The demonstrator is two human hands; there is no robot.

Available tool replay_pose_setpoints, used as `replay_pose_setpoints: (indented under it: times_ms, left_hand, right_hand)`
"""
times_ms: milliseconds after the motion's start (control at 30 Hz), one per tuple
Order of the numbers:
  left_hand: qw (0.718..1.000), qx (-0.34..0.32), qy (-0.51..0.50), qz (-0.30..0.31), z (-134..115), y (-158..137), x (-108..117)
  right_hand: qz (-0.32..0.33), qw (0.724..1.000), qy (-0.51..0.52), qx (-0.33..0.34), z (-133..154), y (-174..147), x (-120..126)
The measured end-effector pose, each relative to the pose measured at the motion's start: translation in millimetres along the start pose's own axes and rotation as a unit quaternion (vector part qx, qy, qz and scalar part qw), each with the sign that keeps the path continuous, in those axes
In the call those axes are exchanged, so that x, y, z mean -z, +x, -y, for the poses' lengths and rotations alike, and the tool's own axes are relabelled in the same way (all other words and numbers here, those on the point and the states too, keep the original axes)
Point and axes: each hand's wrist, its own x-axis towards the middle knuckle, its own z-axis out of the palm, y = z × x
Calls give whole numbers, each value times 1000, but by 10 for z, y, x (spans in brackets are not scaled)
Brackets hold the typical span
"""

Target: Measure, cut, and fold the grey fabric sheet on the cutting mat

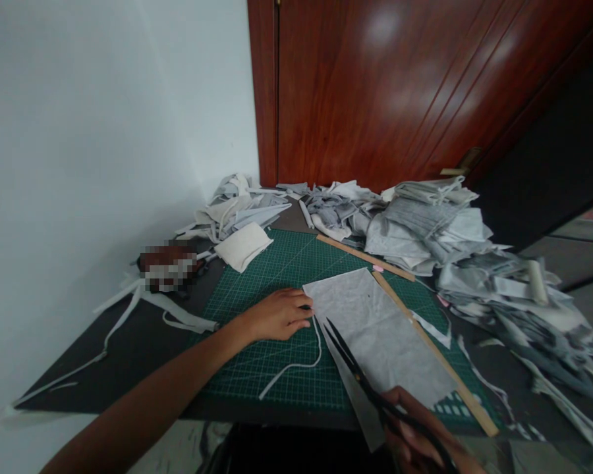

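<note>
My left hand (281,314) rests at the upper left corner of a grey fabric piece (375,322), its fingers pinched at the edge. From beneath these fingertips a thin white fabric strip (319,352) curls down across the green cutting mat (257,368). My right hand (420,428) grips the handles of black scissors (358,378) at the near side. Their blades lie over the left edge of the fabric, slightly parted, tips pointing toward my left hand. The fabric's lower left part hangs past the table edge.
Wooden rulers (442,362) (366,257) lie along the mat's right and far sides. Piles of grey fabric (420,224) and scraps (524,309) fill the right. Another heap (237,207) and a folded cream cloth (244,247) are at left, near a blurred object (167,266).
</note>
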Motion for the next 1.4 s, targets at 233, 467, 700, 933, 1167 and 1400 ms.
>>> replay_pose_setpoints:
  times_ms: [233,467,700,933,1167,1400]
  left_hand:
    - [998,-10,-58,-33,83,19,-7]
    - [998,0,-58,-34,93,12,-29]
    - [997,17,-61,-33,83,19,-16]
    - [996,20,-68,-54,98,21,-64]
    - [997,17,-56,-50,109,18,-83]
    - [997,25,-58,-40,112,28,-62]
  right_hand:
    - [16,999,-40,-24,-65,194,-98]
    - [-26,999,-23,-27,117,180,-434]
    - [-14,1000,-15,-14,211,320,-604]
    - [-31,999,15,-6,283,305,-660]
    - [-15,999,41,10,243,391,-698]
    - [-1,999,35,37,291,462,-725]
